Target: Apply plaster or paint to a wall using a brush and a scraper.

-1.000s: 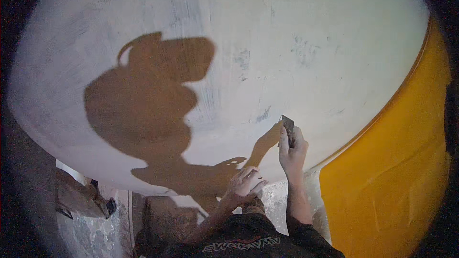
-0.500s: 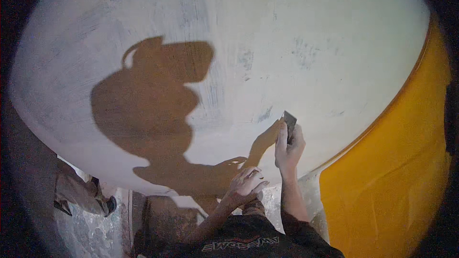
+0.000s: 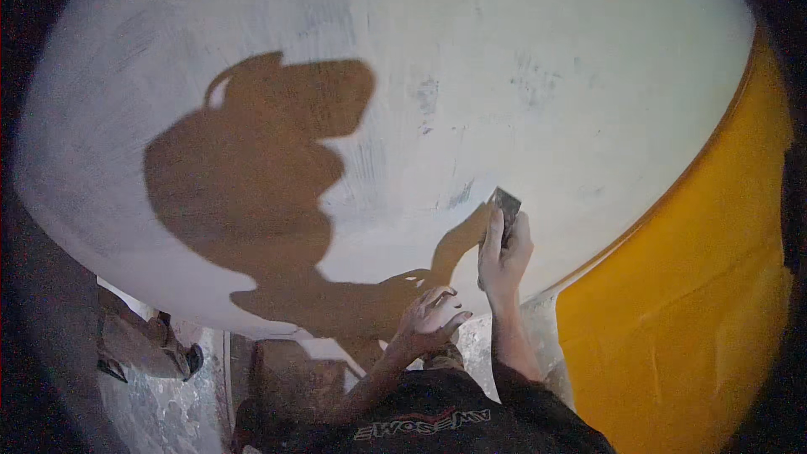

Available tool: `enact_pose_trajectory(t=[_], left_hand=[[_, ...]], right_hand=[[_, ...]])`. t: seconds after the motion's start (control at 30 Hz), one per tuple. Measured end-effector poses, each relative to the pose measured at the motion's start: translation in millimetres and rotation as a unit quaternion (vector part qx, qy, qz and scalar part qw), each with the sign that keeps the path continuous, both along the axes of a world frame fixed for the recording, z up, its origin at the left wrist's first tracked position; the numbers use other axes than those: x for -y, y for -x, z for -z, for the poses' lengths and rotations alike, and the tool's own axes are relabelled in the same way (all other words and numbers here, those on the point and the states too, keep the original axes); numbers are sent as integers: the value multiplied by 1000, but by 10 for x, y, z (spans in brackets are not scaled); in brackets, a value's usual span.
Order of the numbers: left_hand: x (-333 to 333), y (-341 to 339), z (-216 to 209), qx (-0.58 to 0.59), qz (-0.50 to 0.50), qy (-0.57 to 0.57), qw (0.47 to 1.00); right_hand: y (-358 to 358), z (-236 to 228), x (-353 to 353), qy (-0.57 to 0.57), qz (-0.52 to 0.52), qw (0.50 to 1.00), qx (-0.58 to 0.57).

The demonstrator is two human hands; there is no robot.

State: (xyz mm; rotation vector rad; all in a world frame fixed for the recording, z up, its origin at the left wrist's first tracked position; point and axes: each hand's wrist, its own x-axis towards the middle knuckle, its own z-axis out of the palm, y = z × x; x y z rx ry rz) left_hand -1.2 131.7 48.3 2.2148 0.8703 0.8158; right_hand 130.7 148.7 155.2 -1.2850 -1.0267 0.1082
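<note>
My right hand (image 3: 507, 250) grips a dark, flat-bladed putty knife (image 3: 505, 202), its squared end pointing up against a large white curved surface (image 3: 538, 143). The thumb lies along one side of the tool, and its lower part is hidden in the palm. Grey-blue streaks and patches mark the white surface, one of them just left of the blade. My left hand (image 3: 430, 319) hovers lower and further left, near the surface's bottom edge. Its fingers are curved, with the thumb apart, and I make out no tool in it.
Yellow-orange sheeting (image 3: 672, 328) hangs along the right edge of the white surface. A brown shadow of a head and arms (image 3: 252, 168) falls across its left half. Below left are a dark shoe and trouser leg (image 3: 160, 345) on a mottled grey floor (image 3: 172, 408).
My right hand and the putty knife have shifted slightly up and left. The left hand's fingers have lifted a little, and its thumb sits further apart. The shadow has slid up and left.
</note>
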Motion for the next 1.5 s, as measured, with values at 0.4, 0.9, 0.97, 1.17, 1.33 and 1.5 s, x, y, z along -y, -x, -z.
enact_pose_trajectory(t=[0.4,0.9,0.97,1.17,1.33,1.5], left_hand=[[-73,-20,-33,8,-9,-39,999],[-21,22,-6,4,32,25,999],[-20,16,-16,12,30,6,999],[33,-12,-25,22,6,-3,1000],[41,52,27,75,18,-39,996],[91,82,11,76,30,-59,995]], right_hand=[[2,205,36,4,53,996,70],[64,-321,-28,-56,59,991,102],[45,-484,10,-9,57,993,102],[-265,-642,-49,-38,34,980,193],[-621,-902,-59,39,44,913,404],[-682,-1361,38,105,59,843,524]])
